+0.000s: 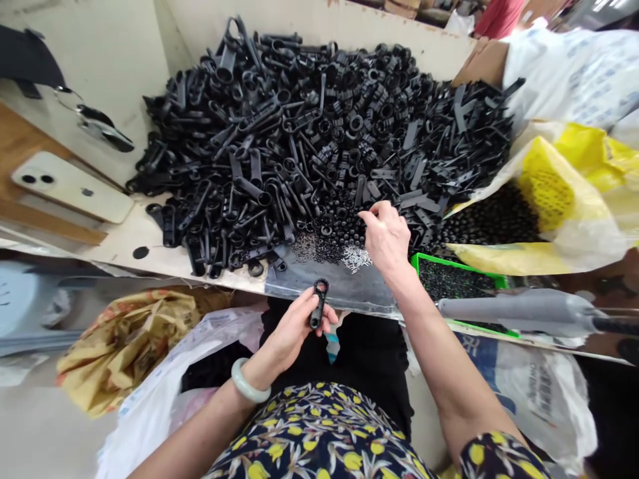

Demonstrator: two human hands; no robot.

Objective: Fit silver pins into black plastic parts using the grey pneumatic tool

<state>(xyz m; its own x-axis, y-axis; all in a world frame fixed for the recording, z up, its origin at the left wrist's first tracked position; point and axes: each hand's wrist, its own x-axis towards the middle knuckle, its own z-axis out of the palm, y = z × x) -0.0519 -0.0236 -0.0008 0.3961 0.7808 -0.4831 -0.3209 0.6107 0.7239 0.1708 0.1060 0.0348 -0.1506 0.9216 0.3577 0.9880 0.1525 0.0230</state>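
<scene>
My left hand [302,322], with a pale bangle at its wrist, holds a black plastic handle with a ring end [318,313] just off the table edge, ring upward. My right hand [388,236] hovers at the near side of the heap, thumb and fingers pinched together. Whatever lies between those fingertips is too small to make out. Beside it are small black round parts [339,216] and a little pile of silvery pins [356,258]. Tiny dark metal bits [305,248] lie further left. Behind them spreads a large heap of black plastic parts [279,133].
A green tray [417,263] of tiny black pieces sits at the right, with a grey electric screwdriver [514,306] across its front. Behind it lies an open yellow-white bag [574,193]. A white phone [72,186] leans at the left, under hanging keys [102,126]. Bags flank my lap.
</scene>
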